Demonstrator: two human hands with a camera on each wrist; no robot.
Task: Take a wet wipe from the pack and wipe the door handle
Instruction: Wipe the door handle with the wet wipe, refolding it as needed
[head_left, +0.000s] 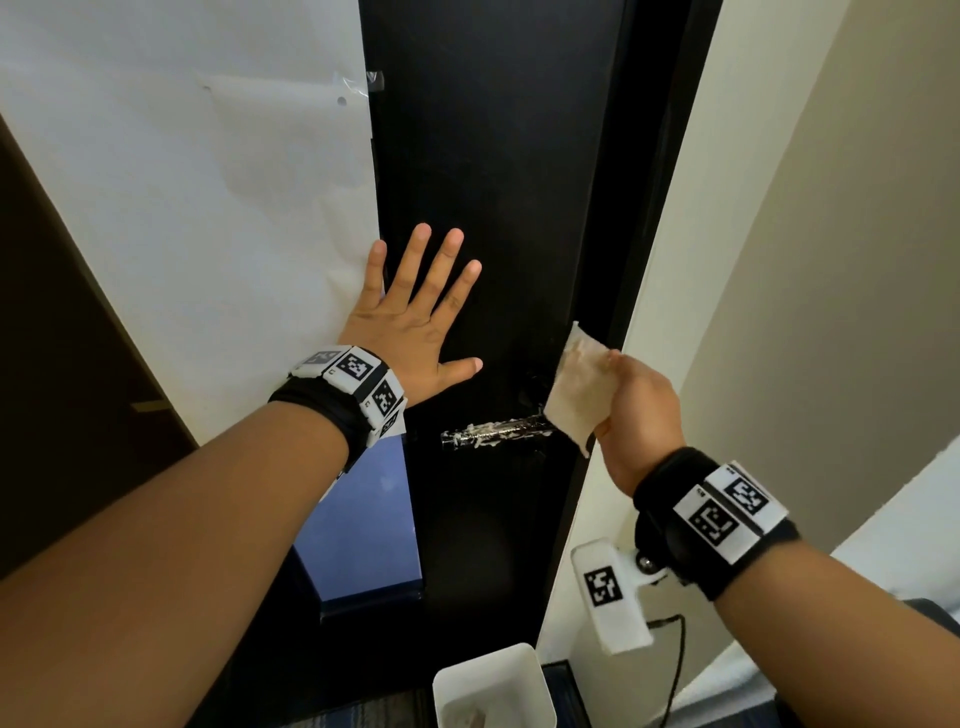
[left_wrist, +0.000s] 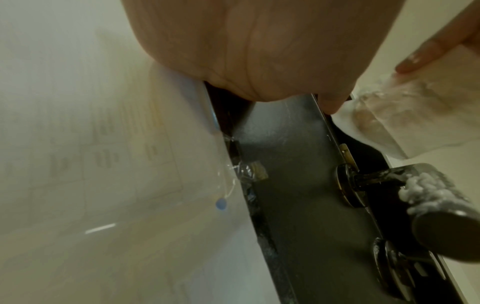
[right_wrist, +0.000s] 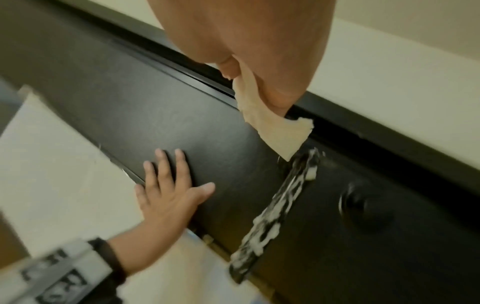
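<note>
A black door (head_left: 493, 156) carries a lever handle (head_left: 493, 430) smeared with white foam; the foam-streaked handle (right_wrist: 280, 203) and its round end (left_wrist: 446, 230) show in both wrist views. My left hand (head_left: 415, 322) lies flat with spread fingers on the door, left of and above the handle. My right hand (head_left: 639, 410) pinches a folded, lightly soiled wet wipe (head_left: 576, 395) just above the handle's inner end. The wipe (right_wrist: 275, 127) hangs with its lower corner at the handle's base. The wipe pack is not in view.
White paper (head_left: 182, 182) is taped over the panel left of the door. A white bin (head_left: 493, 686) stands on the floor below the handle. A beige wall (head_left: 805, 260) lies right of the door frame. A lock rosette (right_wrist: 355, 203) sits beneath the handle.
</note>
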